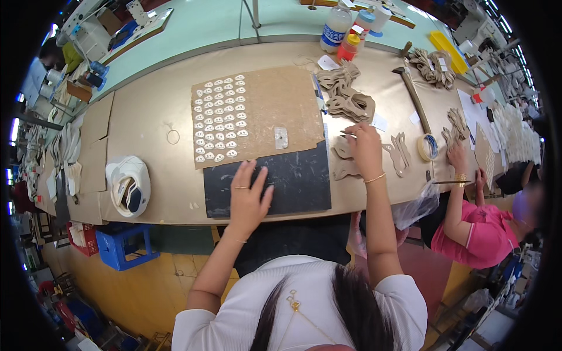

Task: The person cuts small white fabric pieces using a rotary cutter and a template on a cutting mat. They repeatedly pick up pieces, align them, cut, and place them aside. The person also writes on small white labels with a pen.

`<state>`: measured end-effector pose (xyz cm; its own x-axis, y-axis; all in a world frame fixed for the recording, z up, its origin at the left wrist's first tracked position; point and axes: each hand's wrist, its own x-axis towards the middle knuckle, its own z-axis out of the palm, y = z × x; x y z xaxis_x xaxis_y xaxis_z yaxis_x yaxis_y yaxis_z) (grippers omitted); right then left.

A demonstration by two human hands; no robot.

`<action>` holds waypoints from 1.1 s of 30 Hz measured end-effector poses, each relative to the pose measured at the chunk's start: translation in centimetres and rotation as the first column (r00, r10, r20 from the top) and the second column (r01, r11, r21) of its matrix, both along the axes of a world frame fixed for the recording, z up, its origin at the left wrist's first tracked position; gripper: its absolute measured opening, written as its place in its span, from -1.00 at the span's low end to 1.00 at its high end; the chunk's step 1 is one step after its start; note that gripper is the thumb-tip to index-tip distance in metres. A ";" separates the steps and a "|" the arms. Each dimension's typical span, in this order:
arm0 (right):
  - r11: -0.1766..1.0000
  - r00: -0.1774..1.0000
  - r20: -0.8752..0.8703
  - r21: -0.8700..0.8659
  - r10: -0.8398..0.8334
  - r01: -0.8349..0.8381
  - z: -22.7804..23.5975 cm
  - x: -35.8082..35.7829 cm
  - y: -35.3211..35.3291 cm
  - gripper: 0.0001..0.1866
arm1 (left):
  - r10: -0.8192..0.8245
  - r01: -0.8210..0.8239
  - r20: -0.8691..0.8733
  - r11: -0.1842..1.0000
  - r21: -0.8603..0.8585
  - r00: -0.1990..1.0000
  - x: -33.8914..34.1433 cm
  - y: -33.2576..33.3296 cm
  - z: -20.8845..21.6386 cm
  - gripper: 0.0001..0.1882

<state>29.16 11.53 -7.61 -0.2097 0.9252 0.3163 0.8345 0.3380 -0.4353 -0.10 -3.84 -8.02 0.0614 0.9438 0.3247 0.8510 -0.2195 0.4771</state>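
My left hand (pixel 249 196) rests with fingers spread on a black board (pixel 293 184), just below a brown cardboard sheet (pixel 263 105). Rows of small white shaped pieces (pixel 219 110) cover the sheet's left part. A small pale square pad (pixel 281 138) sits on its lower right. Right of the board, my right hand (pixel 367 149) is closed on a thin pen-like tool (pixel 346 136), mostly hidden by the fingers. It hovers by flat beige cut pieces (pixel 344 162); bundles of beige pieces (pixel 348 102) lie just beyond.
A hammer (pixel 414 102) and a tape roll (pixel 427 147) lie to the right. Several bottles (pixel 336 29) stand at the back. A white cap-like container (pixel 128 186) sits at left. A co-worker in pink (pixel 477 234) reaches over the table's right side.
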 end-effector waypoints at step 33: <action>0.407 0.235 0.713 -0.077 0.661 -0.910 5.9 -22.7 7.6 -0.89 | 0.133 -0.129 -0.178 0.991 0.033 0.975 1.1 2.0 -2.2 -0.26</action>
<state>6.49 19.17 -1.66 -0.9993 0.0382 -0.0007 0.0367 0.9634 0.2655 1.00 -1.80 -10.17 -0.0033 0.9406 0.3396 0.9443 -0.1089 0.3107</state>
